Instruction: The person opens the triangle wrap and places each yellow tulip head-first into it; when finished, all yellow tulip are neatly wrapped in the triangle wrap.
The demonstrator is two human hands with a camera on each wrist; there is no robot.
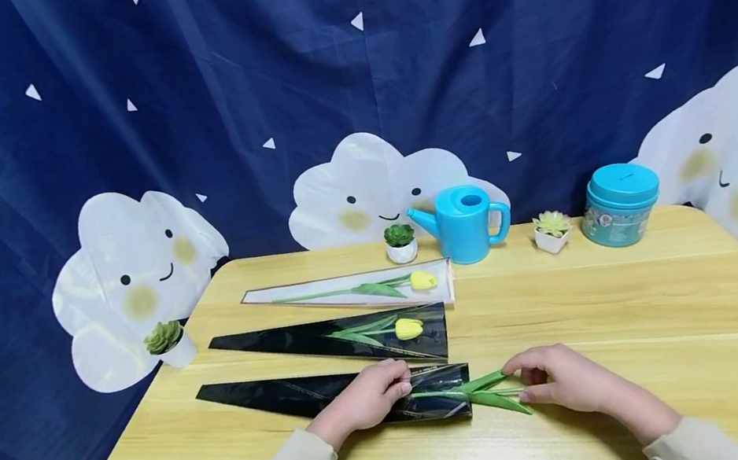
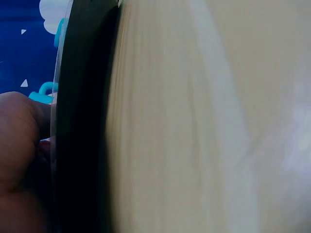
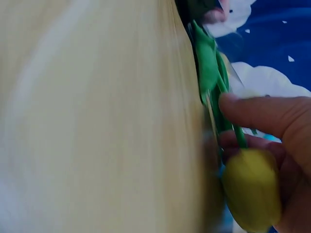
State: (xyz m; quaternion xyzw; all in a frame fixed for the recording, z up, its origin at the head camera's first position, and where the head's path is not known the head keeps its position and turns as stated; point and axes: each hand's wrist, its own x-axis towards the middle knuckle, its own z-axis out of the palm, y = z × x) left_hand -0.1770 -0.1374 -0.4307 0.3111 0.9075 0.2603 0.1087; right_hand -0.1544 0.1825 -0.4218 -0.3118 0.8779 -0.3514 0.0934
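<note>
A black flower sleeve (image 1: 272,395) lies nearest the front of the table, its wide mouth facing right. My left hand (image 1: 368,397) grips it near the mouth; in the left wrist view the dark sleeve (image 2: 85,116) stands beside my thumb. From that mouth the green leaves (image 1: 498,401) of a tulip stick out, and its stem runs inside. Between thumb and fingers, my right hand (image 1: 566,377) pinches the tulip's stem. The yellow tulip head (image 3: 251,189) hangs beneath those fingers in the right wrist view, hidden by the hand from above.
Behind lie a black sleeve (image 1: 271,340) and a white sleeve (image 1: 327,285), each with a yellow tulip. A blue watering can (image 1: 461,224), a teal-lidded jar (image 1: 619,204) and small potted succulents (image 1: 401,245) stand along the back. Another potted succulent (image 1: 175,346) is at the left edge.
</note>
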